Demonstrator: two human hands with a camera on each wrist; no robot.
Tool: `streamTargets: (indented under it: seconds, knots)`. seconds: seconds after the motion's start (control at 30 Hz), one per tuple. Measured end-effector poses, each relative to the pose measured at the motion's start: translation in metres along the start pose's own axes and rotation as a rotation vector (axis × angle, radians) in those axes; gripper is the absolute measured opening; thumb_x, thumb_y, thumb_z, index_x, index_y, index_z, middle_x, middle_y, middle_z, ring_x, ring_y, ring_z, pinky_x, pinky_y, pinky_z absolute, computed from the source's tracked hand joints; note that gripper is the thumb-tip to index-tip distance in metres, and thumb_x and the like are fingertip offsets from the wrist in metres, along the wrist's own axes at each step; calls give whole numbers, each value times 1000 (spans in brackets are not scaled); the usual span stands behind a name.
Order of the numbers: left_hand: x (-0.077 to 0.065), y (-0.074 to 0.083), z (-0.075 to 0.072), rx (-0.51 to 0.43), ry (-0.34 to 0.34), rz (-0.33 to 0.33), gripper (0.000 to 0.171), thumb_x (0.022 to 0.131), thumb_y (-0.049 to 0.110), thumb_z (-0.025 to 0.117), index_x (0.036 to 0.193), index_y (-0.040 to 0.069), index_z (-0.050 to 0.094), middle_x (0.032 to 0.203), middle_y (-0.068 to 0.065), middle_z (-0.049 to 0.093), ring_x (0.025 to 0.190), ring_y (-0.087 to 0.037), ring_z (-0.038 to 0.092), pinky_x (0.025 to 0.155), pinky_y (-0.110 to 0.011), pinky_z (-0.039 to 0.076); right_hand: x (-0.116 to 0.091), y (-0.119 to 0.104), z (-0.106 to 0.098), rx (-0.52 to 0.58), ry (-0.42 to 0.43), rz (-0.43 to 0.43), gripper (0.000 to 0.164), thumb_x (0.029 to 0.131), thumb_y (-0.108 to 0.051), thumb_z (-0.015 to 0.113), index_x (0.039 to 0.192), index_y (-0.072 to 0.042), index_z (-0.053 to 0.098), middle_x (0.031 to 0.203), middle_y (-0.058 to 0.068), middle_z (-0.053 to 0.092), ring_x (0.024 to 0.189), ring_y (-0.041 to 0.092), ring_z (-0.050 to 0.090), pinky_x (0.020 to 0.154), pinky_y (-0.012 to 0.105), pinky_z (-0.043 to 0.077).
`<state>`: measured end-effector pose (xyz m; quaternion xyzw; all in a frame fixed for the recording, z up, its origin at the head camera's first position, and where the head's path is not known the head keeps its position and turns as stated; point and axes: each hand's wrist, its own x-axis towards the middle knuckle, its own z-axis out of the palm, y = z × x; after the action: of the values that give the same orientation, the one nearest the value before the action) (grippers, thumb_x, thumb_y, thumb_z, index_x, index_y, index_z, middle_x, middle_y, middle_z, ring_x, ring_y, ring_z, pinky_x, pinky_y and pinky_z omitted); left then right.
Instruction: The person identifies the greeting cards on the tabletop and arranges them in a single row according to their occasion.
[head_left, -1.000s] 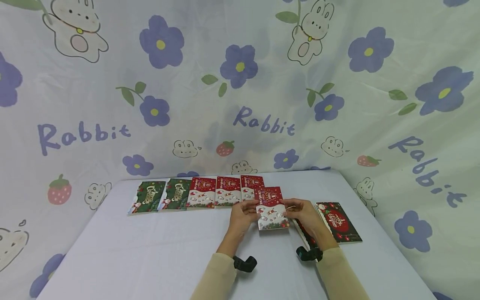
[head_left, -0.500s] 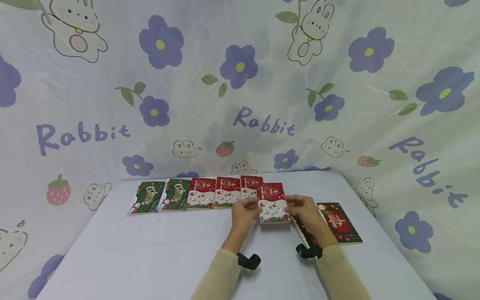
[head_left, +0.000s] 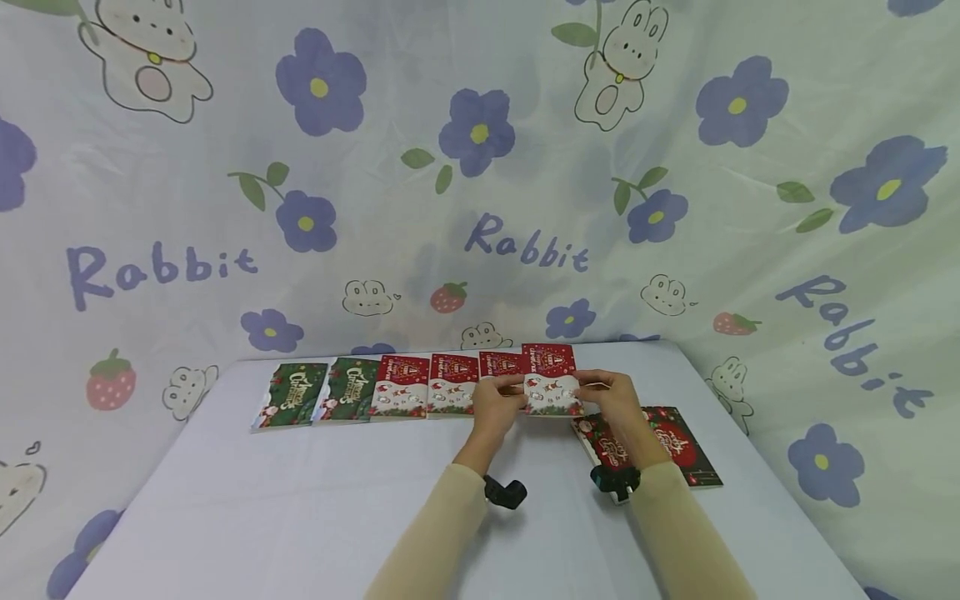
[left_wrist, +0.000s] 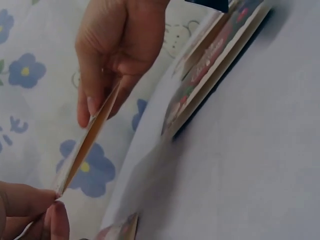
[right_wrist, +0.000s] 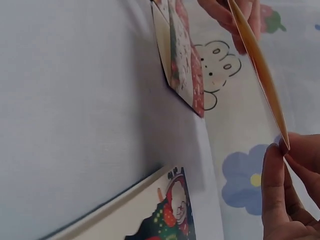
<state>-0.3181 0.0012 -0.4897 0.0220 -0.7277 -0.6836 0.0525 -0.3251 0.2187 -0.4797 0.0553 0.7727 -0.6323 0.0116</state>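
Observation:
Between both hands is a red-and-white Christmas card [head_left: 552,392], raised above the back of the table. My left hand [head_left: 495,410] pinches its left edge, and my right hand [head_left: 615,408] pinches the right edge. Seen edge-on in the left wrist view, the card [left_wrist: 89,142] is slightly parted along its side. The right wrist view shows fingertips and thumb of the right hand [right_wrist: 290,185] on one end of it. To the left lies a matching red card [head_left: 501,364], partly hidden by my left hand. Below my right hand is a dark red card [head_left: 597,437], partly covered by the wrist.
Along the table's back edge lie two green cards [head_left: 291,395] and two more red-and-white cards [head_left: 400,387], in one row. Another dark red card [head_left: 684,450] lies at the right. A patterned cloth [head_left: 390,217] hangs behind the white table [head_left: 300,517].
Both hands have carried the red-and-white card away from me, toward the back edge and slightly right. More of the dark red card under my right hand now shows.

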Motion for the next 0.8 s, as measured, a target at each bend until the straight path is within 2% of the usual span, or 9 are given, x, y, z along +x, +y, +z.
streamTargets:
  seconds: [0.13, 0.4, 0.57, 0.67, 0.8]
  knots:
    - [11, 2, 9, 6, 14, 11, 30, 85, -11, 76, 112, 1, 79, 98, -12, 74, 88, -18, 69, 70, -28, 60, 9, -2, -1, 17, 29, -8, 37, 97, 0, 72, 133, 2, 70, 134, 20, 61, 115, 29, 58, 108, 53, 45]
    - [26, -4, 23, 41, 70, 40, 25, 84, -13, 79, 107, -3, 79, 100, -15, 76, 88, -20, 73, 73, -30, 62, 26, 0, -1, -47, 52, -2, 41, 94, 2, 73, 134, 3, 68, 131, 22, 62, 112, 28, 57, 105, 53, 47]
    - [32, -12, 30, 98, 58, 44, 25, 84, -15, 77, 107, -4, 79, 97, -15, 76, 91, -22, 73, 77, -33, 63, 36, 8, -2, -111, 74, -2, 41, 91, 5, 75, 131, 4, 70, 125, 21, 65, 106, 26, 59, 90, 39, 54]
    - [36, -16, 34, 141, 65, 47, 25, 83, -15, 78, 105, -4, 79, 94, -13, 76, 89, -22, 73, 78, -35, 62, 40, 12, -2, -152, 77, 11, 40, 91, 3, 75, 131, 3, 70, 124, 20, 65, 107, 26, 59, 81, 29, 53]
    - [38, -20, 38, 195, 72, 44, 24, 83, -16, 78, 103, -3, 79, 92, -11, 75, 87, -22, 72, 82, -40, 62, 44, 15, -1, -182, 79, 28, 39, 91, 2, 75, 130, 3, 70, 124, 21, 65, 109, 28, 58, 82, 30, 52]
